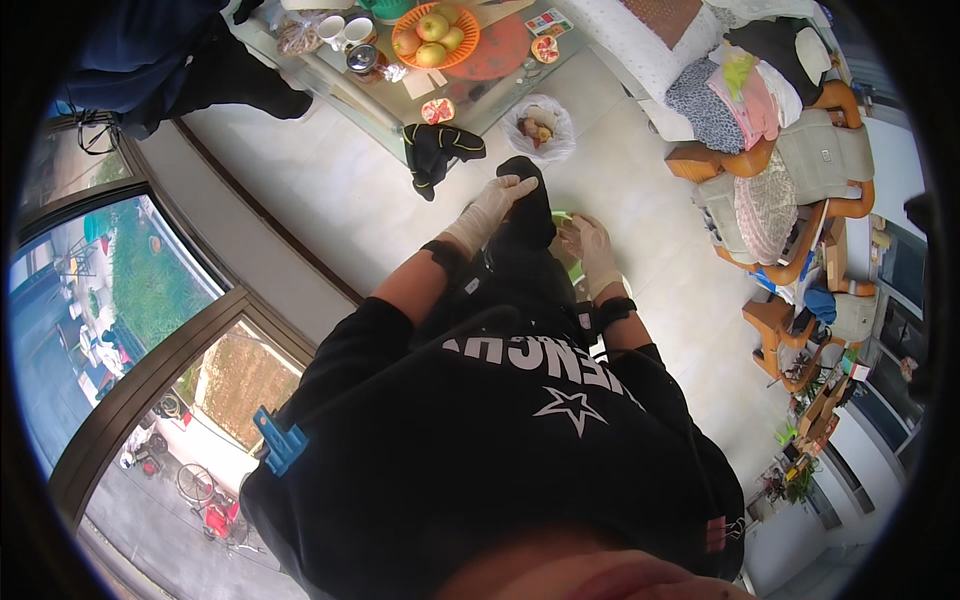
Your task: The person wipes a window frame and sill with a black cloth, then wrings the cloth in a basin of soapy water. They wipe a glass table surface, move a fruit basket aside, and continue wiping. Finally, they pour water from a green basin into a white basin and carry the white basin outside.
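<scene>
My left hand (pixel 491 210), in a thin whitish glove, has its fingers closed on a black sock-like item (pixel 534 206) in front of my dark trousers. Whether a foot is inside it I cannot tell. To its right, my right hand (pixel 592 247), gloved the same way, has its fingers spread and holds nothing visible. A green basin (pixel 564 222) lies beside and below this hand, partly hidden by it and by the black item. Left of the black item, a black cloth item with yellow trim (pixel 435 154) is by the corner of a glass table (pixel 386 131).
On the table are an orange basket (pixel 474 41) of fruit, cut pomegranate halves (pixel 438 111), cups (pixel 360 31) and a glass jar (pixel 365 61). A lined waste bin (pixel 561 150) stands ahead. Wooden armchairs (pixel 817 180) are right; windows and a person's dark-clothed leg (pixel 247 82) are left.
</scene>
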The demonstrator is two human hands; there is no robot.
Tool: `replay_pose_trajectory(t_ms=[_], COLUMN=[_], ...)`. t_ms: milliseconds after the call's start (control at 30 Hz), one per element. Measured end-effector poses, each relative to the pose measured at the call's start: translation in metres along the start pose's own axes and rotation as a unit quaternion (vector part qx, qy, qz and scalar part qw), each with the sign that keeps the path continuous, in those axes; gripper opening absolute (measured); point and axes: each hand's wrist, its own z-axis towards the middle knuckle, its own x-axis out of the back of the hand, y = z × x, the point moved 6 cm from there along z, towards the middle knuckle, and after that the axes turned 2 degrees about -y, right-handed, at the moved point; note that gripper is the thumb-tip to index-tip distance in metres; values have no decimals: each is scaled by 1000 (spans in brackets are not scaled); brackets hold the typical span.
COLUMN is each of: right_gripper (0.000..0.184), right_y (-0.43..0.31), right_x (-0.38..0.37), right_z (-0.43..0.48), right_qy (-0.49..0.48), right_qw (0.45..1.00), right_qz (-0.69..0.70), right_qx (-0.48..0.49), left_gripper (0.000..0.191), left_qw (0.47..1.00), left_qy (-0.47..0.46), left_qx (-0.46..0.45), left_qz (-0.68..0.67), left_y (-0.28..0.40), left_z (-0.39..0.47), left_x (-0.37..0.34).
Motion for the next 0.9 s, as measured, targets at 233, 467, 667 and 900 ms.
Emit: replay_pose_trajectory(t_ms=[233,467,667,900], right_gripper=[41,25,20,37], right_y=[-39,-51,-89,-141], right_x=[-25,3,57,146], right_z=[21,63,114,187], right_qy=[-99,-103,-98,-184], right_qw=[991,994,994,981], right_qz=[-90,-35,39,-35], right_qx=[-28,-14,14,-49], left_gripper=[22,26,33,49], left_qw=[998,998,995,939], left_qy=[-55,-63,93,208], left_qx=[3,0,-30,-51], left_qz=[17,-20,-2,269], left_y=[40,47,35,25], left_z=[3,49,130,213], left_x=[-23,-32,-18,-53])
